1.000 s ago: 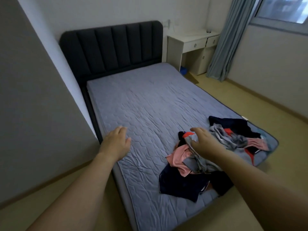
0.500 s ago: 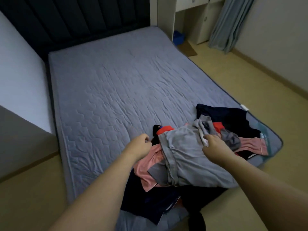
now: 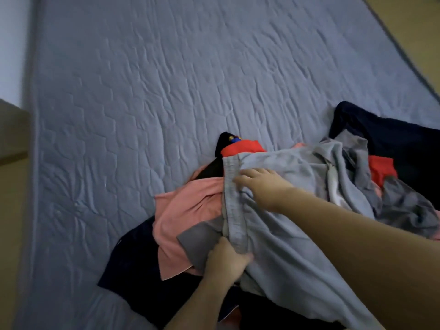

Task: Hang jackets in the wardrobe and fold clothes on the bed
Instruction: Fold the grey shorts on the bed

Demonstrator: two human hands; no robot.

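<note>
The light grey garment (image 3: 281,225) sits on top of the clothes pile (image 3: 190,210) at the near right corner of the bed (image 3: 142,79). Left hand (image 3: 226,260) is pinching its ribbed band at the near end, and the right hand (image 3: 262,186) lies on the fabric farther up with fingers fairly straight, pressing down by the same band.

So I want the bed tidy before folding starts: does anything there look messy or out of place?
Yes. The clothes lie in a tangled heap at the near right of the bed, unfolded, with dark pieces reaching its near edge. Both hands are on the grey garment: left hand grips its hem, right hand rests on top.
</note>
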